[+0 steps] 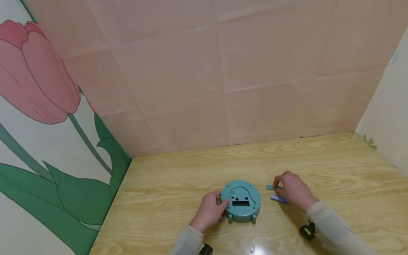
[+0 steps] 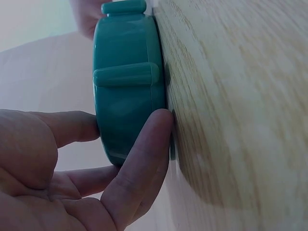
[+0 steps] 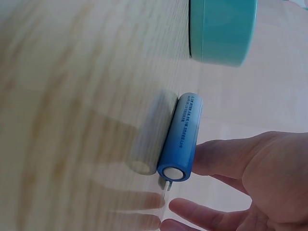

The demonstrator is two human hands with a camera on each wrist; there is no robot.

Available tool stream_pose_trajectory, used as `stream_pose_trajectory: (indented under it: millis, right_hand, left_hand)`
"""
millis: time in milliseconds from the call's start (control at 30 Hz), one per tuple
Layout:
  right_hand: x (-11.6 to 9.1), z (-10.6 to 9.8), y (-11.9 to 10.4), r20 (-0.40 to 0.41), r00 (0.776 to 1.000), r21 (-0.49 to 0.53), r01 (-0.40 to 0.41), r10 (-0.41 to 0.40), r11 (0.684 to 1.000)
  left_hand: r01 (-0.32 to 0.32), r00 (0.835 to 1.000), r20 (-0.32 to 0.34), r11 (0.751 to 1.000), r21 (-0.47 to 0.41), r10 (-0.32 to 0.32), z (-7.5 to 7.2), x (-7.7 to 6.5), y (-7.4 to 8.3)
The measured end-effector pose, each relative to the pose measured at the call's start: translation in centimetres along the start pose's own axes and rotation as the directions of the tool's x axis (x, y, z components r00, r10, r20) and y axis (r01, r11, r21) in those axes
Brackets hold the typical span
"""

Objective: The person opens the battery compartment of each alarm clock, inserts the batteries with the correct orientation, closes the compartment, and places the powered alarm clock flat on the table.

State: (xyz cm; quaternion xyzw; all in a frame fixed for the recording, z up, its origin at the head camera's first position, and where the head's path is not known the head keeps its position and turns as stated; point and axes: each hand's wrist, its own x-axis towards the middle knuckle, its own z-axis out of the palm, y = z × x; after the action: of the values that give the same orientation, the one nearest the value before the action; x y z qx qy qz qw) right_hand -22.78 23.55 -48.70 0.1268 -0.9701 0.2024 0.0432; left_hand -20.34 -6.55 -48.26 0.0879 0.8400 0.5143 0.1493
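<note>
A round teal clock-like case [image 1: 242, 213] lies flat on the wooden table, its back facing up and an uncovered battery slot in it. My left hand [image 1: 210, 209] holds its left edge, thumb on top and fingers against the side and near the table, as the left wrist view shows. To the right of the case, my right hand [image 1: 294, 190] reaches down over a small flat teal piece [image 1: 269, 187], fingers and thumb spread about it. A blue battery [image 3: 183, 137] lies on the table beside the thumb, whose tip it hides in the right wrist view.
The wooden table [image 1: 171, 168] meets a pink-covered wall [image 1: 187, 85] at the back. A tulip-painted panel [image 1: 29, 75] stands on the left and a white panel [image 1: 399, 104] on the right. Dark wrist devices [image 1: 307, 231] sit at both sleeves.
</note>
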Motion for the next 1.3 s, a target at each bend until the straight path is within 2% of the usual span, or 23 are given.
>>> stream_pose_trajectory:
  millis: [733, 1033, 1300]
  right_hand:
    - [0.0, -0.5, -0.6, 0.018, 1.0, 0.003, -0.001, 0.001, 1.0]
    - [-0.1, -0.9, -1.2, 0.147, 0.989, 0.078, 0.021, -0.032, 0.997]
    - [-0.3, -0.6, -0.9, 0.19, 0.981, 0.061, 0.027, -0.039, 0.998]
  left_hand:
    - [-0.009, 1.0, -0.015, 1.0, 0.009, 0.009, 0.0, 0.1, -0.1]
    - [0.007, 1.0, -0.015, 1.0, 0.006, -0.007, 0.1, 0.3, 0.0]
    - [0.002, 1.0, -0.009, 1.0, -0.004, -0.002, 0.1, 0.2, 0.1]
